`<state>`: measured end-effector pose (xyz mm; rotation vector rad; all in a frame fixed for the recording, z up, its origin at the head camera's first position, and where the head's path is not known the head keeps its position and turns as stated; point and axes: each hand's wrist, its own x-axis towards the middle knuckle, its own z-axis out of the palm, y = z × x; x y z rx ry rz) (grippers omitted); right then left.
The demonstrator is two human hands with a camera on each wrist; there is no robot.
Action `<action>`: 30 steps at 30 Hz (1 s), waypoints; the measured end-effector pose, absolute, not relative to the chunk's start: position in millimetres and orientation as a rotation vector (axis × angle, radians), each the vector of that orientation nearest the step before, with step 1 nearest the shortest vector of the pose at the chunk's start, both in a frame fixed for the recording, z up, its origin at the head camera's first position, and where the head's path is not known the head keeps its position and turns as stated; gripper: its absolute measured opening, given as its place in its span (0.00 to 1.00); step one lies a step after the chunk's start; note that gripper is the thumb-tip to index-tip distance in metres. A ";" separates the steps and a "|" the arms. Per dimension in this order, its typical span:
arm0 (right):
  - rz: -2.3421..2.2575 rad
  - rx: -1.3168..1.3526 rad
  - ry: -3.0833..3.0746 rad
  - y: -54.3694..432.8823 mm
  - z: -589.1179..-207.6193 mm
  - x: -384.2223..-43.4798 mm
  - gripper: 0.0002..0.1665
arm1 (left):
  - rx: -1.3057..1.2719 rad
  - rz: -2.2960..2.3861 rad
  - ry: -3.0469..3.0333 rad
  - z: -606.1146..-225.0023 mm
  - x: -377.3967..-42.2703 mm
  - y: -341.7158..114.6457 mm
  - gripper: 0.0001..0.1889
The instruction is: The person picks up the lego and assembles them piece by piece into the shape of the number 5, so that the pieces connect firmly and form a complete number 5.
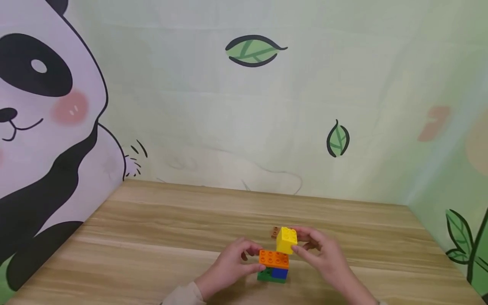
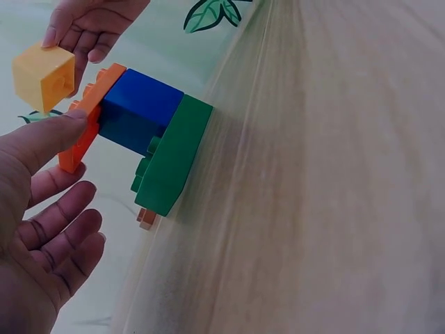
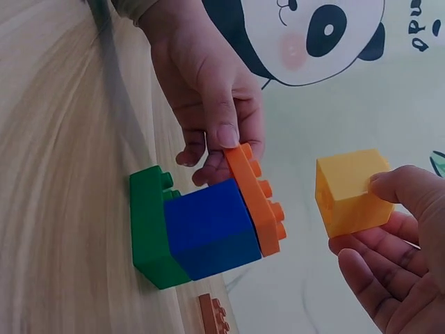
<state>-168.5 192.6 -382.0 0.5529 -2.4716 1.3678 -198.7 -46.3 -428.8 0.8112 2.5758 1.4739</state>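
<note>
A stack of toy building bricks stands on the table: a green brick point(image 2: 175, 156) at the bottom, a blue brick point(image 3: 212, 226) on one end of it, and a flat orange brick point(image 1: 273, 259) on top. My left hand point(image 1: 233, 262) pinches the overhanging left end of the orange brick between thumb and fingers. Above the stack's right end, my right hand point(image 1: 322, 252) holds a yellow brick point(image 1: 286, 240) between thumb and fingertips. In the right wrist view a gap shows between the yellow brick point(image 3: 353, 191) and the orange studs.
A small brown brick point(image 1: 275, 232) lies on the wooden table point(image 1: 160, 220) behind the stack, partly hidden by the yellow brick in the head view. A printed backdrop point(image 1: 183, 106) with a panda and leaves rises along the table's back and sides.
</note>
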 end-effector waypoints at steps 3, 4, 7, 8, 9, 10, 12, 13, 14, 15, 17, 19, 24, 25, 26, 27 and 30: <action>1.357 0.566 -2.498 188.1 -383.6 -169.6 0.20 | 0.804 1.480 2.572 -428.7 -199.1 -46.7 0.18; 1.360 0.571 -2.509 186.4 -384.0 -170.0 0.21 | 0.801 1.479 2.572 -428.7 -199.3 -47.0 0.18; 1.343 0.587 -2.559 181.8 -385.4 -171.2 0.22 | 0.795 1.476 2.572 -429.5 -199.9 -47.9 0.18; 1.336 0.593 -2.574 180.3 -385.7 -171.6 0.22 | 0.795 1.475 2.570 -429.8 -200.0 -48.2 0.18; 1.331 0.599 -2.589 178.8 -385.8 -171.9 0.22 | 0.794 1.476 2.567 -430.1 -200.2 -48.4 0.17; 1.330 0.607 -2.601 177.5 -385.9 -172.2 0.23 | 0.795 1.474 2.566 -430.3 -200.5 -48.6 0.17; 1.322 0.620 -2.618 175.3 -386.0 -172.5 0.23 | 0.793 1.465 2.565 -431.0 -201.4 -48.8 0.17; 1.320 0.627 -2.622 174.3 -385.9 -172.7 0.23 | 0.789 1.461 2.564 -431.2 -201.8 -48.8 0.17; 1.312 0.631 -2.623 173.3 -385.8 -172.8 0.22 | 0.785 1.459 2.562 -431.1 -202.1 -48.8 0.17; 1.309 0.634 -2.624 172.5 -385.9 -172.8 0.22 | 0.782 1.454 2.564 -431.0 -202.5 -48.9 0.17; 1.279 0.637 -2.626 170.8 -386.3 -172.8 0.22 | 0.787 1.447 2.568 -430.8 -202.8 -49.1 0.17; 1.248 0.632 -2.631 169.3 -387.3 -172.5 0.22 | 0.802 1.453 2.568 -430.1 -202.3 -49.3 0.18; 1.215 0.633 -2.640 166.5 -390.5 -171.0 0.22 | 0.842 1.481 2.553 -428.5 -200.1 -49.5 0.18; 1.220 0.635 -2.642 166.1 -390.8 -170.7 0.22 | 0.841 1.483 2.551 -428.4 -200.1 -49.5 0.18; 1.226 0.635 -2.644 165.7 -391.0 -170.5 0.22 | 0.843 1.487 2.547 -428.3 -199.8 -49.6 0.18; 1.227 0.632 -2.648 165.3 -391.2 -170.3 0.22 | 0.840 1.487 2.544 -428.3 -199.7 -49.8 0.17; 1.238 0.598 -2.666 164.0 -391.2 -169.6 0.22 | 0.843 1.482 2.547 -429.1 -200.7 -49.8 0.17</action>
